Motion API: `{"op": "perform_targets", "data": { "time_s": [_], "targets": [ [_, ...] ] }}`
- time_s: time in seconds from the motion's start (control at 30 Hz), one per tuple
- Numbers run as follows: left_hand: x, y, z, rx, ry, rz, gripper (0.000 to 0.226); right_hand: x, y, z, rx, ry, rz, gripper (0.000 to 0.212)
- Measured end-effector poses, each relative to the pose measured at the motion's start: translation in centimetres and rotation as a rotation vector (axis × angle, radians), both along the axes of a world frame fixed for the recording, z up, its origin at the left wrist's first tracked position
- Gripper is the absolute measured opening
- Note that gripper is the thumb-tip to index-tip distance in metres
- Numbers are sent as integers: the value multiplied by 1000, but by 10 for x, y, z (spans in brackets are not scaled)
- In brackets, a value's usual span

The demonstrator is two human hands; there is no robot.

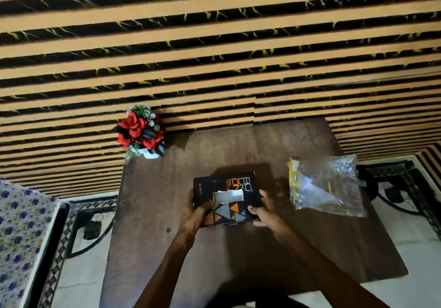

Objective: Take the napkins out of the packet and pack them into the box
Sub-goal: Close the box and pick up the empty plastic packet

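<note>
Basically both hands sit on the box [226, 198], which rests on the bench [286, 248] right between them. Left hand [194, 214] is curled round the box's left near corner, thumb lying over the top face toward the slot; right hand [267, 212] cups the right near corner, fingers partly bent against the side wall. Both are closed on the box only, nothing else in either. White napkin [228, 197] pokes up through the slot, just past the left thumb. Packet [327, 186] lies on the bench beyond and to the outside of the right hand, apart from it; it looks flattened and mostly drained, though a little white shows inside, can't tell if that's napkins. Handling guess: box is thin card, light, stiff at edges and corners, soft across the top, so grip by the side walls. Napkins are soft, tear easily; pinch the stack, not one ply. Packet is slick crinkly film, limp, best taken by the mouth edge. Flowers [140, 131] stand far beyond the left hand.
</note>
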State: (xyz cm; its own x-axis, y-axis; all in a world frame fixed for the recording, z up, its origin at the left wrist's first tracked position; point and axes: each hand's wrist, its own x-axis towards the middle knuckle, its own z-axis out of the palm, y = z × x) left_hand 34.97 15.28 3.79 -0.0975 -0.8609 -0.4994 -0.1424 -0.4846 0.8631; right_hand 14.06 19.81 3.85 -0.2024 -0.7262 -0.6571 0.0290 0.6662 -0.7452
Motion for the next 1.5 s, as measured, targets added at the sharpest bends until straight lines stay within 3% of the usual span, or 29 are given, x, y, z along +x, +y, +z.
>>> {"op": "perform_targets", "data": {
  "time_s": [0.13, 0.33, 0.53, 0.67, 0.8, 0.87, 0.97, 1.07, 1.13, 1.2, 1.33, 1.43, 1.5],
  "targets": [
    [-18, -61, 22, -10, 32, -50, 49, -16, -61, 4, -88, 38, -51, 72],
    [-36, -143, 27, -79, 46, -29, 36, -34, -148, -3, -116, 106, -133, 45],
    [-35, -190, -4, -108, 128, -55, 62, -46, -197, -15, -118, 120, -139, 53],
    [-38, -208, -14, -183, 127, -69, 60, -49, -216, -29, -140, 202, -101, 62],
    [-38, -217, -24, -183, 116, -46, 75, -51, -227, -37, -135, 238, -58, 67],
    [-42, -218, -31, -186, 82, -10, 67, -53, -229, -41, -129, 261, -45, 67],
    [-52, -218, -32, -193, -40, 12, 65, -55, -225, -40, -148, 293, -7, 64],
    [-65, -211, -24, -298, -583, -13, 66, -56, -211, -34, -163, 340, -49, 51],
    [-77, -195, -15, -480, -770, -17, 56, -63, -194, -31, -218, 373, -72, 39],
    [-95, -170, -15, -589, -680, -76, 41, -80, -164, -30, -214, 435, 7, 31],
    [-141, -116, -27, -332, -311, -377, 39, -124, -84, -40, -273, 505, -50, 25],
    [-175, -86, -44, -177, -274, -500, 34, -161, -35, -58, -176, 634, -187, 24],
    [-201, -70, -55, -185, -282, -478, 47, -187, -13, -64, -87, 766, -186, 30]
  ]
}}
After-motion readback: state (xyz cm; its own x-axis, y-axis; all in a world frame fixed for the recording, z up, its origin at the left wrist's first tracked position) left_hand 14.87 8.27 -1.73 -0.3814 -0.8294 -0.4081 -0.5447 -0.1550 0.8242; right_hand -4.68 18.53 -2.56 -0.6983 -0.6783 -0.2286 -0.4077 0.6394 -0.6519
